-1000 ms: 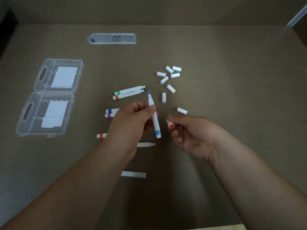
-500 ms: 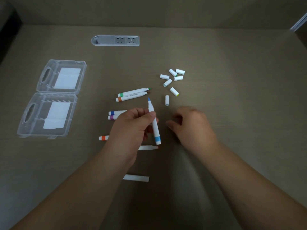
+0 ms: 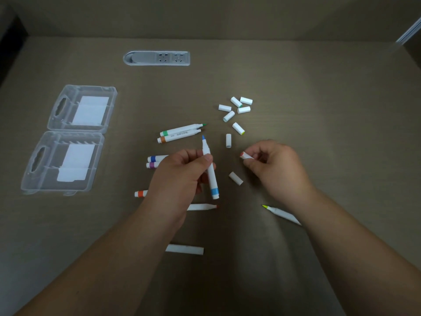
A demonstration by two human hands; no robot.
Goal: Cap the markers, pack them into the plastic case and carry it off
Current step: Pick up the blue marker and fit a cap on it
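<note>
Head view showed the left hand [image 3: 182, 176] gripping an uncapped blue marker [image 3: 210, 172] while the right hand [image 3: 276, 169] pinched a red-ended cap [image 3: 245, 155] beside it.

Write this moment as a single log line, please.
left hand: holds uncapped blue marker | right hand: pinches red-ended cap | plastic case: open, no markers inside

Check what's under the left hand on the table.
Under the left hand, blue, purple and orange-red marker ends stick out left; a red tip sticks out right. Their middles are covered.
</note>
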